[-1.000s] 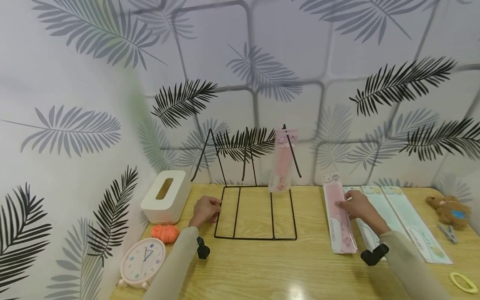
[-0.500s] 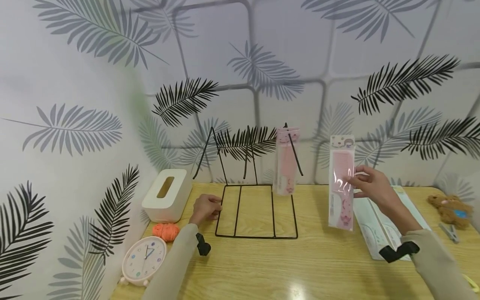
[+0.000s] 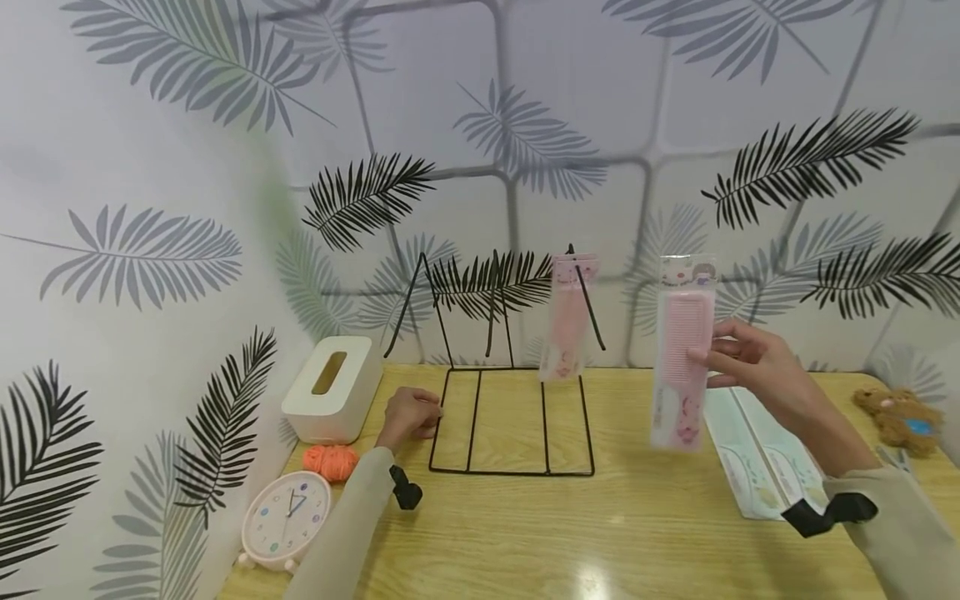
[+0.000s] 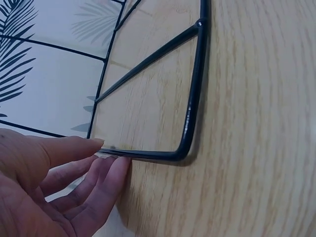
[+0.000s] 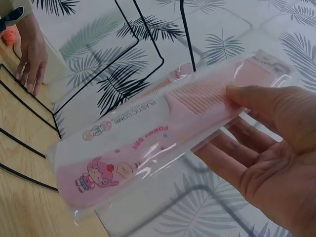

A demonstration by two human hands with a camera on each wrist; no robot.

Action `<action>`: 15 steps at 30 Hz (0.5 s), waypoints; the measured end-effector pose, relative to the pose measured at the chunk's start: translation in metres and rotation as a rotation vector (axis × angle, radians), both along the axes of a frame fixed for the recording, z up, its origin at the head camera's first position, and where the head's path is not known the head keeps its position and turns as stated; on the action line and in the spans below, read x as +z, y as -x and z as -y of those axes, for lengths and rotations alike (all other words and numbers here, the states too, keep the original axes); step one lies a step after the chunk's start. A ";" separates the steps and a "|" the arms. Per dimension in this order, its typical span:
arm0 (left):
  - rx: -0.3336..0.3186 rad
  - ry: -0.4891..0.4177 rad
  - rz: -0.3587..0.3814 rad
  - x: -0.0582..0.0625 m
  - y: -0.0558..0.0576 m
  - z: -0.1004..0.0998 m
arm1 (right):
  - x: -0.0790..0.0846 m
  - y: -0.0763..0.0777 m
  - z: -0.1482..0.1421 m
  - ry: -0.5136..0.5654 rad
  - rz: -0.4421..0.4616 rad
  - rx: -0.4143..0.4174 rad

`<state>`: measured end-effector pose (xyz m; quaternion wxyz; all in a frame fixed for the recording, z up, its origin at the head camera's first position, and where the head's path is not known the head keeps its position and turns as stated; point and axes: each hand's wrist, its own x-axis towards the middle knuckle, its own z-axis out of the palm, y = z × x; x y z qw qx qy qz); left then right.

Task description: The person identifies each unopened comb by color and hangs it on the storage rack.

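My right hand [image 3: 757,367] pinches a pink comb in a clear packet [image 3: 684,358] by its right edge, thumb in front. The packet hangs upright above the table, right of the black wire display rack [image 3: 510,474]. "Plastic comb" is printed on the packet in the right wrist view. With thumb and fingertips, my left hand [image 4: 74,182] grips the left side wire of the rack's base. Another packaged pink comb [image 3: 567,321] hangs on the rack's right prong; the middle and left prongs carry nothing.
Green-and-white packets [image 3: 765,458] lie on the table to the right, partly behind the right hand. Beyond them are a brown plush toy [image 3: 900,419] and a grey clip. On the left stand a white tissue box [image 3: 333,392], orange yarn [image 3: 331,462] and a pink clock [image 3: 287,521].
My right hand has lifted the packaged comb off the table and turned it upright, facing me. The left hand stays at the rack's base.
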<state>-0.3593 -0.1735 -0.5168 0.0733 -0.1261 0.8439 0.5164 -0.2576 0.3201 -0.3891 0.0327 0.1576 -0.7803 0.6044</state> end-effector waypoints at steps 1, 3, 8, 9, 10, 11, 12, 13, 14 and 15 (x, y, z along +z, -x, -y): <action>-0.004 0.001 -0.004 0.000 -0.001 0.000 | 0.000 -0.001 0.000 0.008 -0.007 0.025; -0.006 -0.006 -0.018 0.000 -0.002 0.000 | 0.000 -0.002 0.001 0.036 -0.018 0.084; 0.000 -0.027 -0.044 -0.003 -0.005 0.001 | -0.004 -0.004 0.005 0.067 -0.032 0.203; -0.001 -0.028 -0.047 -0.003 -0.005 0.001 | -0.005 -0.005 0.006 0.062 -0.035 0.215; -0.001 -0.027 -0.048 -0.003 -0.005 0.001 | -0.006 -0.006 0.008 0.052 -0.037 0.224; -0.004 -0.025 -0.053 -0.003 -0.006 0.001 | -0.007 -0.006 0.009 0.047 -0.038 0.240; -0.006 -0.021 -0.056 -0.003 -0.006 0.001 | -0.008 -0.007 0.011 0.044 -0.036 0.257; -0.010 -0.019 -0.060 -0.003 -0.007 0.001 | -0.009 -0.008 0.012 0.040 -0.035 0.274; -0.012 -0.017 -0.065 -0.003 -0.007 0.001 | -0.010 -0.008 0.013 0.040 -0.031 0.298; -0.015 -0.013 -0.070 -0.002 -0.008 0.000 | -0.012 -0.009 0.015 0.035 -0.030 0.321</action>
